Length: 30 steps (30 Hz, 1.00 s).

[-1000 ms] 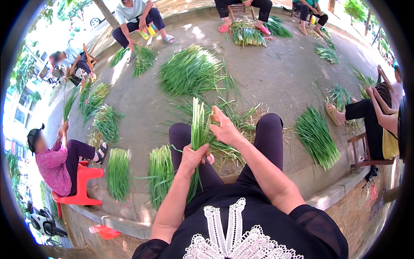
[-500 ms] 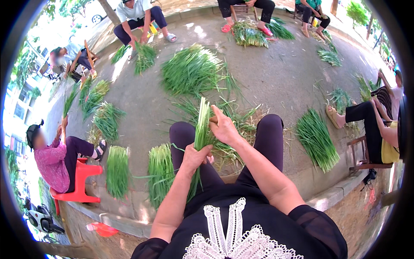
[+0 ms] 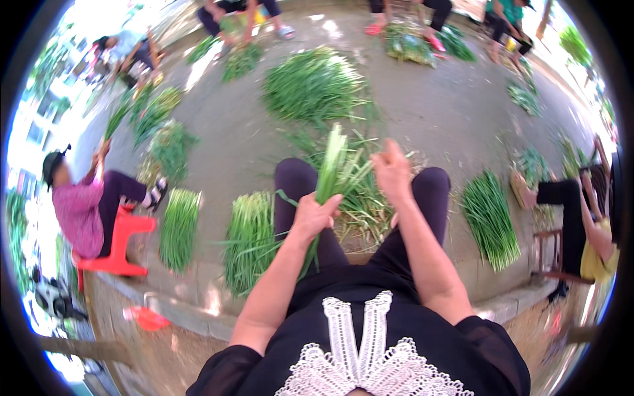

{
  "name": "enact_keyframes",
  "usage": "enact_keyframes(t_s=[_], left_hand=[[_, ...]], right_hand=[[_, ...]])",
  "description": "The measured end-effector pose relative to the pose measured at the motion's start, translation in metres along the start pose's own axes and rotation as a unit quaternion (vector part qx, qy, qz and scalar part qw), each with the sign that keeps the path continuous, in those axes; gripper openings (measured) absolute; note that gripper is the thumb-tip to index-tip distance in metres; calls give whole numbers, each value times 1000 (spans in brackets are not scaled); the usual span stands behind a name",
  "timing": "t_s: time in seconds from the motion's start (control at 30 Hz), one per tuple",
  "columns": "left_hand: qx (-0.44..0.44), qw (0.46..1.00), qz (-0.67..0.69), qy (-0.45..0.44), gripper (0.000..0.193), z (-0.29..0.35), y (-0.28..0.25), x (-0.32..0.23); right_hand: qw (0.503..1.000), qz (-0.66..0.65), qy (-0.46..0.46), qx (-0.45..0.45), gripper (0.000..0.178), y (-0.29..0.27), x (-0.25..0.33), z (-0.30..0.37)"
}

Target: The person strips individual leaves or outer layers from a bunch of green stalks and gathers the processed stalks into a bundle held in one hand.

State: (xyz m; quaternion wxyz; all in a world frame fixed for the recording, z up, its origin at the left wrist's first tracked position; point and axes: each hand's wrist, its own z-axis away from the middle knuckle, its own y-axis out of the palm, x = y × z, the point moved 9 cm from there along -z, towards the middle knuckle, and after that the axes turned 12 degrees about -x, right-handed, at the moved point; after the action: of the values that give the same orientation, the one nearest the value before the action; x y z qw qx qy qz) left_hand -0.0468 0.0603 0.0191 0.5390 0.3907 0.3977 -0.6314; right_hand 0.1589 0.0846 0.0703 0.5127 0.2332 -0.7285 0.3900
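Observation:
A bunch of garlic chives stands upright over my lap, pale stem ends up and green leaves trailing down. My left hand is closed round its lower part, thumb across the front. Some leaves splay from the bunch toward the right. Just right of it, apart from the stems, my right hand is raised, index finger stretched out and thumb apart; it is slightly blurred, and nothing shows in it. Loose chives and dry straw-coloured leaves lie on the ground between my knees.
Stacked chives lie left of my knee, with another stack beyond. A large heap is ahead, and a sorted pile is at right. A person on a red stool sits at left; several others sit around. A kerb runs behind me.
My right hand has come off the bunch and moved to the right. The left hand still holds the chives, whose stems now spread more. The whole view has shifted a little.

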Motion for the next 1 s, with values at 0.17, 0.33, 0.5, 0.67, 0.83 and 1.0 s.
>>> enact_keyframes(t_s=[0.17,0.33,0.5,0.67,0.83,1.0], left_hand=[[-18,999,-45,18,24,0,6,-6],[-39,976,-183,114,32,-5,22,-11],[-27,979,-175,98,34,-2,35,-8],[-4,980,-169,102,36,-6,47,0],[-13,981,-154,121,38,-2,41,-9],[4,990,-112,84,39,0,38,-11]], right_hand=[[985,-137,103,-32,58,-25,-35,-4],[989,-97,71,90,62,7,8,32],[987,-76,75,124,58,10,1,31],[991,-65,72,98,55,3,-6,24],[995,-68,72,-2,58,-35,-30,-10],[975,-149,146,-81,58,-67,-56,-21]])
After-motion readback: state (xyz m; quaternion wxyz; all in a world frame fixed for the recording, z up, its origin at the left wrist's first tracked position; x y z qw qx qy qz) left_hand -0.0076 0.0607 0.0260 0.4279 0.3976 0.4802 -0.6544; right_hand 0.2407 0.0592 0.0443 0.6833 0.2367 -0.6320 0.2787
